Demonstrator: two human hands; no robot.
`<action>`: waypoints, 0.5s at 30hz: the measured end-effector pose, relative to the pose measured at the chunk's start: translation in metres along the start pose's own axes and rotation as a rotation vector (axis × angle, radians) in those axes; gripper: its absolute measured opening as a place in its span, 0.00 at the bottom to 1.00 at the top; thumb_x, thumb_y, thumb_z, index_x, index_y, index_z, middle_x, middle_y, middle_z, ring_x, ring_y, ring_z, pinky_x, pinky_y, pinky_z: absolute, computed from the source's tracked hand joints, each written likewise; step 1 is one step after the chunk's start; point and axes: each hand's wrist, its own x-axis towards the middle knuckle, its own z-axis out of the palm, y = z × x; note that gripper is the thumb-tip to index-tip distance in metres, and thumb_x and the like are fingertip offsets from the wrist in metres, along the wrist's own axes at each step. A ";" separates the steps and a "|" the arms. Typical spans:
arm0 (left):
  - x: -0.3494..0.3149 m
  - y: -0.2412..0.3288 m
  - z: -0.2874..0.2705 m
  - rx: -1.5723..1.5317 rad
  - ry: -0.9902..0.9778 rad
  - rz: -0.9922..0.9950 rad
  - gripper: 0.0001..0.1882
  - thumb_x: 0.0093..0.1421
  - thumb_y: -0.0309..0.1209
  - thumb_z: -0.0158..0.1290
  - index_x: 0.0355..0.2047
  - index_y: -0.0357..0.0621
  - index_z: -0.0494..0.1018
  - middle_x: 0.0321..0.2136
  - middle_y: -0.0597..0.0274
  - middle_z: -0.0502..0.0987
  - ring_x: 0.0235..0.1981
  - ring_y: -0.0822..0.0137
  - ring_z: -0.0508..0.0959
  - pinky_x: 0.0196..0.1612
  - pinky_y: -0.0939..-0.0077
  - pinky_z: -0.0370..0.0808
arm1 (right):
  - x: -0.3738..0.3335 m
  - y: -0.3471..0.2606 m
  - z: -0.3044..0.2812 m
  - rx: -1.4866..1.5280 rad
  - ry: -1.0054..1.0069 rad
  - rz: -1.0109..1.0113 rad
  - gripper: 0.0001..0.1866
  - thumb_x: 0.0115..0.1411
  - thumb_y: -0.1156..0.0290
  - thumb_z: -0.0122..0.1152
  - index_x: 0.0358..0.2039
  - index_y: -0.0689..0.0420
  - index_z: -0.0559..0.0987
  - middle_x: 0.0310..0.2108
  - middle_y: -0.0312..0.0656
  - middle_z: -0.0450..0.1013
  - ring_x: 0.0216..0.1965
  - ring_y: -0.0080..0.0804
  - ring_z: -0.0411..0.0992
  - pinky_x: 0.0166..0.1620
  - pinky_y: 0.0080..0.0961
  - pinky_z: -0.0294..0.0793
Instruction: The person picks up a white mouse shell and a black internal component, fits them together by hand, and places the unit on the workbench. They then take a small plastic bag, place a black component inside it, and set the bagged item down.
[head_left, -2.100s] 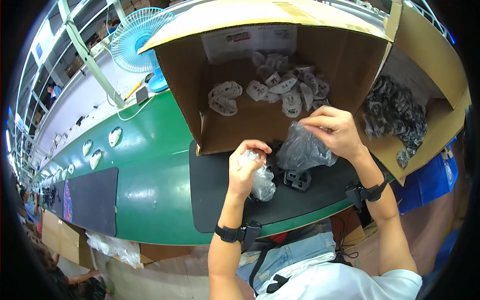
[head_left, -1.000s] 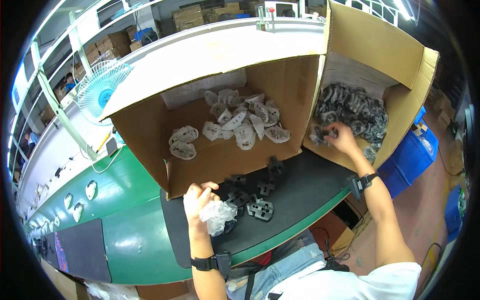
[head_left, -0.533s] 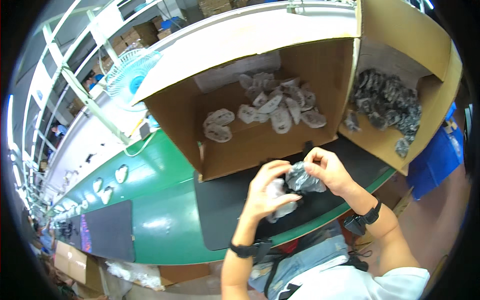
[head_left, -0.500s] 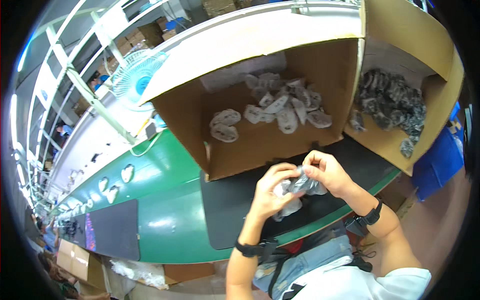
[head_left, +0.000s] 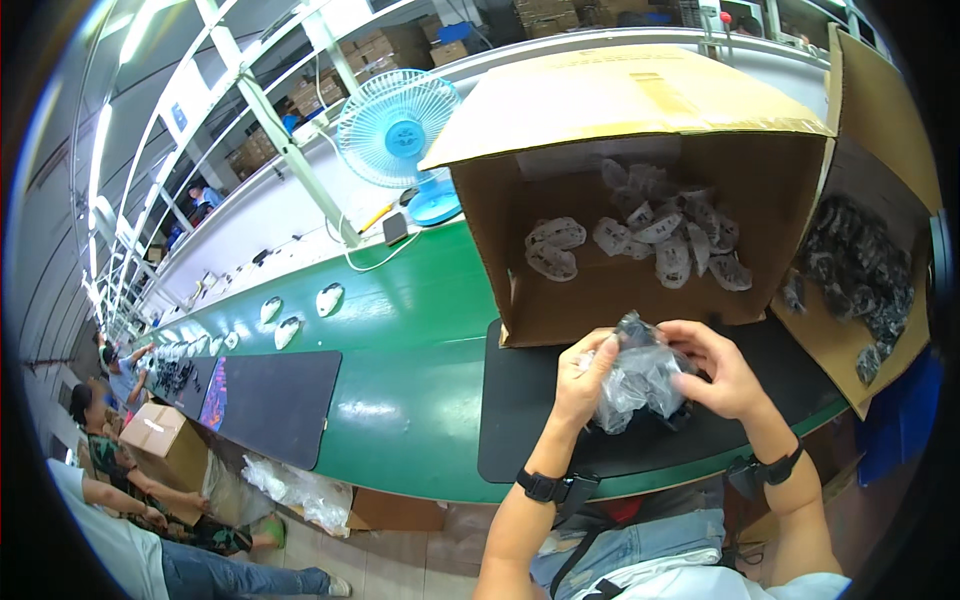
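Note:
Over the black mat (head_left: 515, 425), both of my hands are at a clear plastic bag (head_left: 638, 385) with something dark in it, its exact kind hidden by the crumpled film. My left hand (head_left: 583, 380) pinches the bag's left side between thumb and fingers. On the other side, my right hand (head_left: 725, 372) curls its fingers and thumb around the bag's edge. Just beyond my hands a cardboard box (head_left: 640, 310) lies on its side, its mouth toward me. Several white shell-like parts in clear bags (head_left: 672, 258) rest inside it.
At the right, another open carton (head_left: 835, 345) holds several dark bagged pieces (head_left: 860, 270). A blue fan (head_left: 405, 138) stands left of the box. White parts (head_left: 328, 299) and a second dark mat (head_left: 275, 410) lie along the green bench (head_left: 400, 400). People (head_left: 120, 530) are at the lower left.
My view has swung left, so the scene sits further right. My hands have moved apart from their close pinch and now hold the bag from both sides, with more of it showing.

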 end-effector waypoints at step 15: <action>0.004 -0.005 0.003 0.017 -0.208 -0.077 0.16 0.51 0.25 0.55 0.41 0.38 0.70 0.35 0.68 0.72 0.35 0.79 0.70 0.40 0.83 0.67 | 0.006 -0.009 -0.010 -0.654 0.266 -0.332 0.05 0.58 0.79 0.52 0.26 0.65 0.71 0.19 0.38 0.64 0.21 0.22 0.62 0.26 0.21 0.61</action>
